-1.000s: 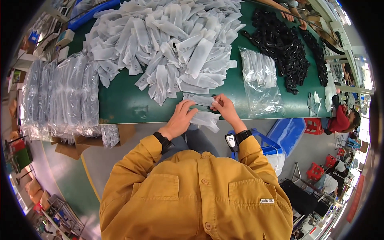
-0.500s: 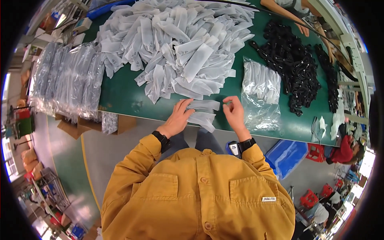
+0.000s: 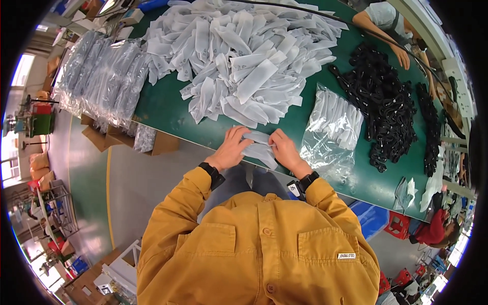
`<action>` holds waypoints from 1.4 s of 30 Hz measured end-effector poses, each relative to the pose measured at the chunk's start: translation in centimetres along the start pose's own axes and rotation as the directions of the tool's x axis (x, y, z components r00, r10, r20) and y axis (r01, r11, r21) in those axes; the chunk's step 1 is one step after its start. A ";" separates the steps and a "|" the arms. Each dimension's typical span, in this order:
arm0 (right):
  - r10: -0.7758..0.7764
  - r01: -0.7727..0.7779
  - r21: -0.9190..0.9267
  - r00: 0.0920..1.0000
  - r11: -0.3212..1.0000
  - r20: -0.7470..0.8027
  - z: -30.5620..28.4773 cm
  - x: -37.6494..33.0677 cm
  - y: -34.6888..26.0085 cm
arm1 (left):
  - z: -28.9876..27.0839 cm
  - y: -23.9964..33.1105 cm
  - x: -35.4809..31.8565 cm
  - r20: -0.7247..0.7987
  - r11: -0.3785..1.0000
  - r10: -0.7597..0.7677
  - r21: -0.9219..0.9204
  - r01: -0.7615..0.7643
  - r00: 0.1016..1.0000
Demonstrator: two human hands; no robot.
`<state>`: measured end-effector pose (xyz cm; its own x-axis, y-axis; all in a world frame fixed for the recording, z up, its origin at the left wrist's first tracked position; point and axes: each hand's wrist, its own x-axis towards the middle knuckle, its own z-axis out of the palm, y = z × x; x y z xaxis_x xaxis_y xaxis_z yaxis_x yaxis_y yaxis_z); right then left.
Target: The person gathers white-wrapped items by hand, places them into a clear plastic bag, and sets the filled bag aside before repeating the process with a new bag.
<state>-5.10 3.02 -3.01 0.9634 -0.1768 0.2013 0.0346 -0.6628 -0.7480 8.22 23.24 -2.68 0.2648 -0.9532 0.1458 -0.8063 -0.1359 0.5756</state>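
Note:
Several frosted white plastic pouches (image 3: pixel 261 148) lie in a small overlapping stack at the table's near edge, between my two hands. My left hand (image 3: pixel 231 148) is closed on their left end, its fingers bent over the top. At the right end my right hand (image 3: pixel 286 150) grips them with curled fingers, the fingertips partly hidden. Just beyond my hands rises a large heap of similar frosted pouches (image 3: pixel 254 81), many with something dark showing faintly. Right of my right hand lies a clear plastic bag (image 3: pixel 333 122) with a row of these pouches in its far half.
Filled clear bags (image 3: pixel 101 76) are stacked at the table's left, above an open cardboard box (image 3: pixel 165 144). A pile of black cables (image 3: pixel 389 107) covers the right side. Another person's arm (image 3: pixel 384 36) reaches in at the far right. The green table (image 3: pixel 173 114) ends close to me.
My right hand has moved left and closed on the right end of the pouches; it was apart from them before. My left hand stays at their left end. The whole view has turned slightly.

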 end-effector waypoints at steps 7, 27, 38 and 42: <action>0.130 -0.118 -0.141 0.988 0.983 0.082 -0.6 0.2 -0.2 | 0.1 1.5 1.3 -0.052 1.000 0.006 -0.001 -0.006 0.999; -0.195 0.140 -0.483 0.979 0.864 -0.064 -3.8 16.9 1.4 | 1.4 0.2 -0.1 0.033 0.998 0.028 0.057 -0.030 0.999; 0.462 -0.452 0.162 0.887 0.877 -0.028 -2.1 -0.4 -2.1 | 2.1 0.3 -1.1 0.048 0.991 0.133 -0.017 -0.132 0.990; 0.175 -0.186 -0.140 0.981 0.973 -0.083 -0.9 -2.3 0.4 | 0.5 1.1 0.0 -0.020 0.990 0.127 0.071 -0.125 0.992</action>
<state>-7.52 2.48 -3.17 0.9292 -0.3500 0.1187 -0.1823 -0.7134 -0.6766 7.07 22.97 -2.42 0.1710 -0.9570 0.2343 -0.8686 -0.0342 0.4943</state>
